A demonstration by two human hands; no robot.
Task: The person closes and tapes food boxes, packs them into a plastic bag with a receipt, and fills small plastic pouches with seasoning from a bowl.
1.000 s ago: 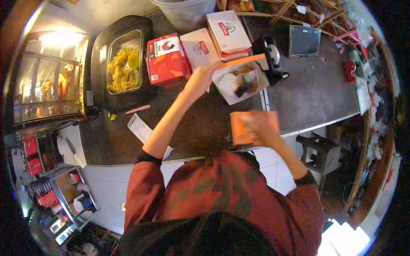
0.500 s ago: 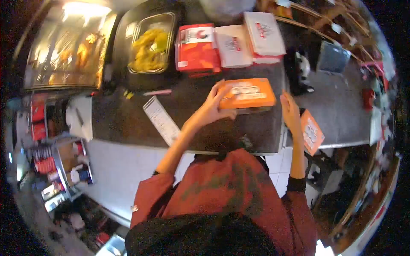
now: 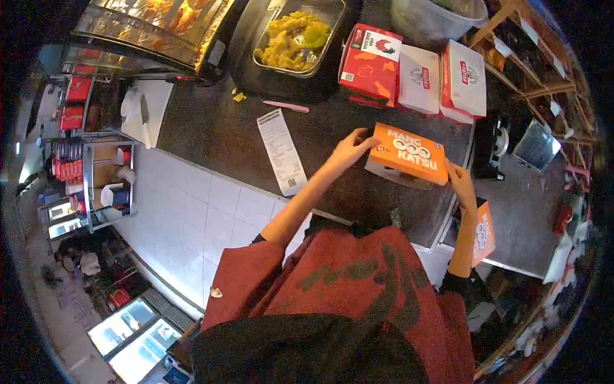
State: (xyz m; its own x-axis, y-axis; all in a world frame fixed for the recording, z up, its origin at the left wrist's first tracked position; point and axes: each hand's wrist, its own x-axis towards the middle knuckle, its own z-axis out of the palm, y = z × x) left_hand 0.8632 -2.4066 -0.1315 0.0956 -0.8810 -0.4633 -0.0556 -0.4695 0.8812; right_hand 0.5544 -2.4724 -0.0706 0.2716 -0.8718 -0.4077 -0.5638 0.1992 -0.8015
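Observation:
An orange takeout box [image 3: 409,155] printed "MANG KATSU" is on the dark counter, its lid facing up and a paler lower side showing along the near edge. My left hand [image 3: 352,150] is closed at the left end, with the thumb and fingers on the upper left corner. At the other end, my right hand [image 3: 462,184] has its fingers closed on the right edge. Beyond my right forearm lies a second orange box [image 3: 483,233], partly hidden by the arm. Left of my left arm, a printed receipt [image 3: 281,152] lies flat.
Red and white boxes [image 3: 371,64] stand at the back beside a clear tray [image 3: 299,35] of yellow food. A pink pen [image 3: 286,106] lies near the receipt. A knife [image 3: 145,118] rests on a white board [image 3: 160,105] at left. A lit display case [image 3: 153,32] is behind.
My right hand, apart from the box before, now grips its right edge. The left hand stays on the left end. The head view has turned, shifting the counter items rightward.

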